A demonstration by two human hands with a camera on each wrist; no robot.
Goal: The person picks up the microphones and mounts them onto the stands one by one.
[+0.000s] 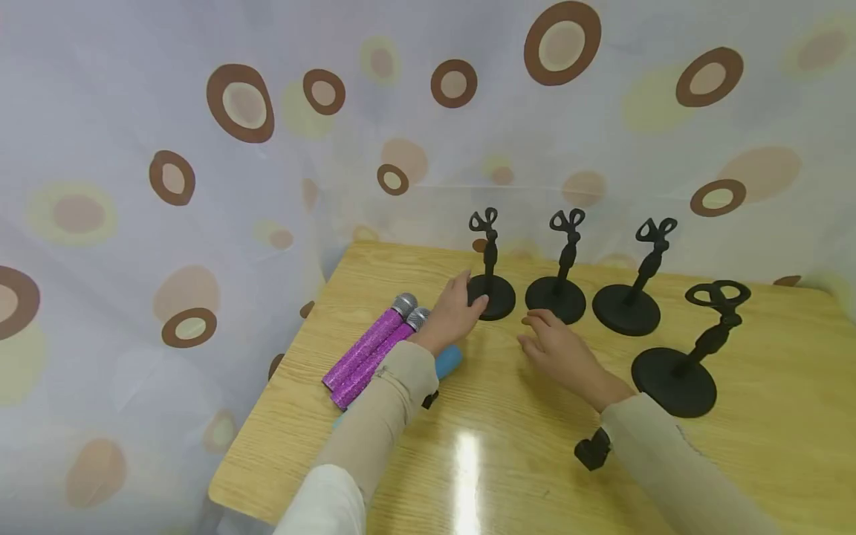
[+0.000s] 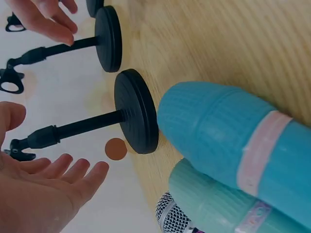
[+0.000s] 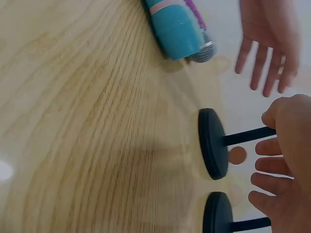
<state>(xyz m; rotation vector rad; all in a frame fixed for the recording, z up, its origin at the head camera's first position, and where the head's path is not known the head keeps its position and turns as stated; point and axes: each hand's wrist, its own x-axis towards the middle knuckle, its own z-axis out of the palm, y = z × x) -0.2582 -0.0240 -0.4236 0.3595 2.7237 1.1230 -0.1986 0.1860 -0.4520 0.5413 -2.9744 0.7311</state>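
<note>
My left hand reaches toward the leftmost black desktop microphone stand, its fingers spread and loosely bent around empty space beside the base. In the left wrist view, the stand's pole rises past those fingers. My right hand hovers over the table in front of the second stand, fingers relaxed and holding nothing. Beneath my left forearm lies a blue rounded cylinder with a pale pink band, and a teal one beside it. Two microphones with glittery purple handles lie left of my left hand.
Two more black stands, the third and the nearer fourth, stand to the right, each topped with a clip. The wooden table ends at a rounded left corner. Behind it hangs a patterned curtain.
</note>
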